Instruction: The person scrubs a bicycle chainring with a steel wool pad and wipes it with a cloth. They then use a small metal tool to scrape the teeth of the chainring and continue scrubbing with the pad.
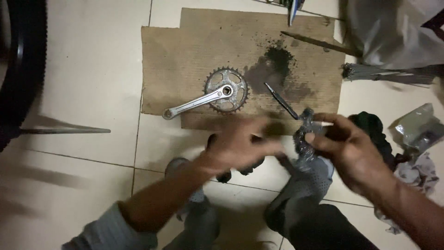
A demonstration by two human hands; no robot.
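My right hand (354, 150) is shut on a dark, greasy toothed metal part (301, 136), held just above my knees, with a small white piece (323, 124) sticking out by the fingertips. Motion blurs my left hand (240, 144), which is just left of that part and above some dark lumps (226, 176) on the floor; its grip is unclear. A silver crank arm with its chainring (225, 90) lies flat on a brown cardboard sheet (185, 51) beyond both hands. A thin metal tool (280, 100) lies beside it near a black grease stain (277, 62).
A black bicycle tyre (23, 69) stands at the left edge, with a thin rod (64, 131) on the tiles beside it. A bundle of spokes (388, 74), a grey sack (393, 28), a dark cloth (372, 125) and crumpled plastic bags (418, 129) crowd the right side.
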